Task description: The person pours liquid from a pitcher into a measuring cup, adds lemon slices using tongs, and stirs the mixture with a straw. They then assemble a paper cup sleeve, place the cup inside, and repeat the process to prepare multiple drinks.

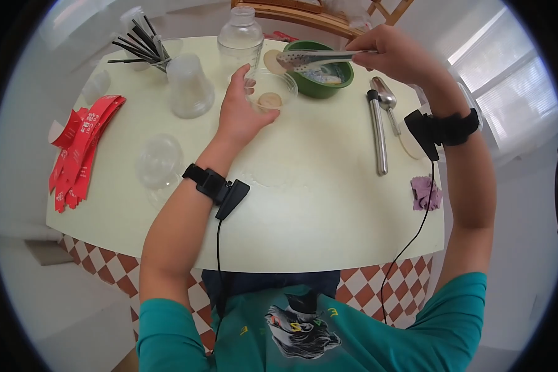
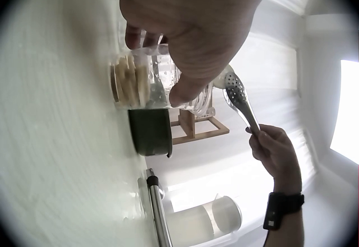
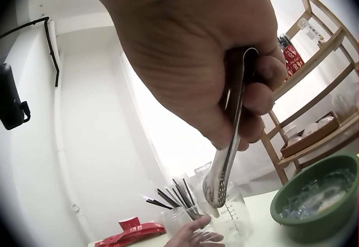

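Observation:
My left hand (image 1: 240, 116) grips a clear plastic cup (image 1: 287, 87) standing on the table, thumb on the near side and fingers round the far side. Several pale round slices (image 2: 130, 81) lie in the bottom of the cup, best seen in the left wrist view. Above the cup's far rim, perforated metal tongs (image 1: 316, 57) reach in from the right, held by my right hand (image 1: 392, 54). A pale round slice (image 1: 271, 61) is pinched at the tongs' tip. Just behind the tongs sits a green bowl (image 1: 327, 92) with a clear plastic bag or wrap inside.
A clear pitcher (image 1: 240, 42) stands behind the cup. To the left are stacked cups (image 1: 189, 90), black straws (image 1: 141, 46), red printed strips (image 1: 87, 139) and a clear dome lid (image 1: 159, 160). A metal rod (image 1: 378, 133), scoop (image 1: 384, 96) and purple cloth (image 1: 423, 192) lie right.

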